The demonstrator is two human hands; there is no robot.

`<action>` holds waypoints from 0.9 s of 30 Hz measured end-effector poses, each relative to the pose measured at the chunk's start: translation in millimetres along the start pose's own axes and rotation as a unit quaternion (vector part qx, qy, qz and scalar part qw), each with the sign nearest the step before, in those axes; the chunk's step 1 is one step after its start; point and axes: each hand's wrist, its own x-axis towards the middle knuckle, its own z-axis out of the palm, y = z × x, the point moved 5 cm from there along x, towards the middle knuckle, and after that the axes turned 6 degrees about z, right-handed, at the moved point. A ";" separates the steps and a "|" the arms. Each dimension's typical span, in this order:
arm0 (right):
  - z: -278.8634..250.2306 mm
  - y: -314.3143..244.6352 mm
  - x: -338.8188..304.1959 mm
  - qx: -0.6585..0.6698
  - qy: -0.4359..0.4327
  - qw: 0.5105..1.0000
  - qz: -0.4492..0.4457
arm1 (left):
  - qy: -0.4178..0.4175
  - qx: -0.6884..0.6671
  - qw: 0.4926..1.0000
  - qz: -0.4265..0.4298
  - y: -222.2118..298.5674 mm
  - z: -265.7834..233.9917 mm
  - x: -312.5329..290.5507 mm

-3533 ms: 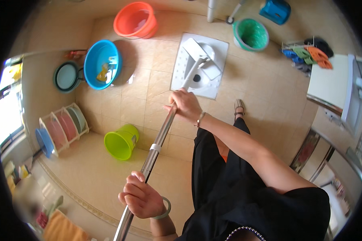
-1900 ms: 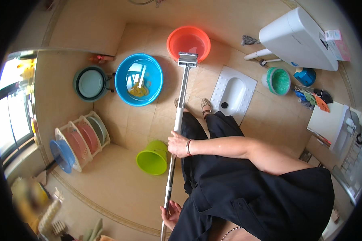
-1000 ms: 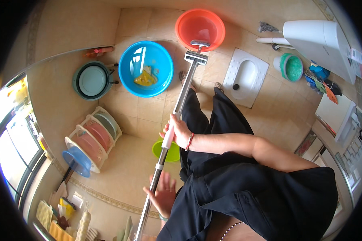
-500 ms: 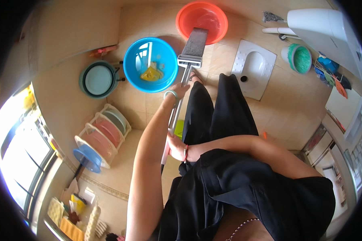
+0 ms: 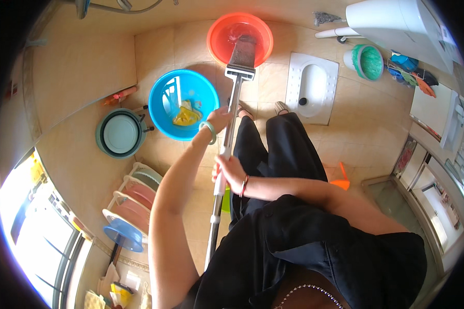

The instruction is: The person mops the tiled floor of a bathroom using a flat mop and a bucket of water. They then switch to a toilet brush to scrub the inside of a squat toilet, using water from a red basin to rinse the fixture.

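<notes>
I hold a flat mop with a long metal pole (image 5: 233, 105) and a grey pad (image 5: 243, 53). The pad dips into a red basin (image 5: 216, 44), where water is splashing. My left hand (image 5: 219, 119) is closed round the upper stretch of the pole, below the mop's white head frame; its fingers are partly behind the pole. Closer to my body, my right hand (image 5: 232, 173) wraps round the white grip sleeve. A blue basin (image 5: 154, 116) of water, with a yellow cloth (image 5: 187, 116) in it, stands beside my left hand.
A white squat toilet (image 5: 314, 85) is set in the floor on the right. Past it stands a bucket with a green liner (image 5: 370, 63). Left are grey-green nested basins (image 5: 121, 133) and a rack of pink basins (image 5: 131, 212). An orange dustpan-like thing (image 5: 341, 180) lies near my right leg.
The mop pad has moved farther into the red basin, and the water there now splashes. My hands are closer together on the pole. My view has shifted a little.
</notes>
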 end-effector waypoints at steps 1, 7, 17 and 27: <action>0.5 -11.2 13.8 0.002 0.007 1.000 -0.004 | -0.008 -0.055 0.998 0.016 -12.7 -4.5 -1.4; -19.0 -75.9 75.4 0.052 -0.030 0.997 -0.049 | -0.073 -0.293 0.928 -0.220 59.8 -23.8 -83.0; 26.0 -101.7 65.8 0.250 -0.094 0.964 0.002 | -0.094 -0.618 0.709 -0.327 163.5 -20.8 -193.4; 25.4 -149.1 59.3 0.207 -0.071 0.976 -0.022 | -0.098 -0.606 0.698 -0.368 213.0 -42.6 -156.5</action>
